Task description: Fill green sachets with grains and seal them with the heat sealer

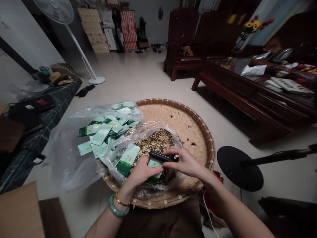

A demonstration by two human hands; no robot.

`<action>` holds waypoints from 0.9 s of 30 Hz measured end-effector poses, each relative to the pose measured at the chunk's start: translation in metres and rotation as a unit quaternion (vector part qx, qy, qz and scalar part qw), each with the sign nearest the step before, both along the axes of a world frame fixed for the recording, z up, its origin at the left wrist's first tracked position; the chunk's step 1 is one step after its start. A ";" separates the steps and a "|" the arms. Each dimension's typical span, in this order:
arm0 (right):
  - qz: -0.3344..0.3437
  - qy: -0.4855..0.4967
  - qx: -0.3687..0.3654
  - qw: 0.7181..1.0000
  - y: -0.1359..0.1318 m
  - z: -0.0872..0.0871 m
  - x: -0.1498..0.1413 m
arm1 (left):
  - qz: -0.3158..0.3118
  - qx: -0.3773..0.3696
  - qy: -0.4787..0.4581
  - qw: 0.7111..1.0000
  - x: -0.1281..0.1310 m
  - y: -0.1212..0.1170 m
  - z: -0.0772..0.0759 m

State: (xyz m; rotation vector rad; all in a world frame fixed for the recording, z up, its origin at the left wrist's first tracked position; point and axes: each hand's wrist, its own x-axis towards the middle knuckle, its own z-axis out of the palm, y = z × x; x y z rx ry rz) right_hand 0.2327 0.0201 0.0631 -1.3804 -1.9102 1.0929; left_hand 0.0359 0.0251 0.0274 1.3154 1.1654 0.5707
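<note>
Crosswise — black device (158,156), tip leftward, right hand (184,161) pinching it; left hand (143,172) pinching packet (154,163).

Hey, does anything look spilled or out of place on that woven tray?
A few dark bits lie loose on the bare right part of the woven tray, outside the clear plastic bag holding the speckled mix, so they look spilled.

wht fan (79,50) L | red-wht bxs (128,30) bk | flwrs (256,25) R
</note>
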 end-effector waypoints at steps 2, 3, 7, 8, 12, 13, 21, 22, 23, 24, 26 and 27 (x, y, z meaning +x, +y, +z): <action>-0.014 0.044 -0.039 0.998 0.003 -0.001 0.008 | -0.012 -0.024 -0.003 1.000 -0.001 0.000 0.001; -0.022 0.062 -0.053 0.996 0.005 -0.001 0.013 | -0.017 -0.035 -0.012 0.999 -0.001 0.000 0.001; -0.029 0.043 -0.020 0.998 0.004 0.001 0.023 | -0.007 -0.042 -0.046 0.998 -0.003 0.001 0.000; -0.023 0.028 -0.002 0.999 0.002 0.001 0.023 | 0.000 -0.030 -0.045 0.999 -0.003 0.001 0.000; -0.001 -0.008 0.031 0.999 -0.007 0.001 0.012 | 0.011 0.012 -0.030 0.999 -0.003 0.003 0.002; -0.001 -0.013 0.033 0.999 -0.008 0.001 0.009 | 0.014 0.011 -0.026 0.999 -0.003 0.003 0.002; -0.034 0.033 -0.016 0.999 -0.004 -0.006 0.016 | 0.037 0.006 -0.022 0.999 -0.006 0.002 -0.003; -0.043 0.037 -0.025 0.998 -0.003 -0.006 0.018 | 0.038 0.005 -0.023 0.999 -0.007 0.002 -0.003; -0.048 0.036 -0.026 0.998 -0.002 -0.005 0.019 | 0.037 0.006 -0.023 0.999 -0.007 0.003 -0.003; -0.047 0.029 -0.021 0.998 -0.002 -0.004 0.019 | 0.034 0.011 -0.020 0.999 -0.007 0.003 -0.002; -0.027 0.007 0.000 1.000 -0.001 -0.001 0.013 | 0.026 0.034 -0.010 0.999 -0.005 0.003 0.000; -0.014 -0.004 0.012 1.000 -0.001 0.001 0.009 | 0.025 0.046 -0.005 0.999 -0.004 0.003 0.001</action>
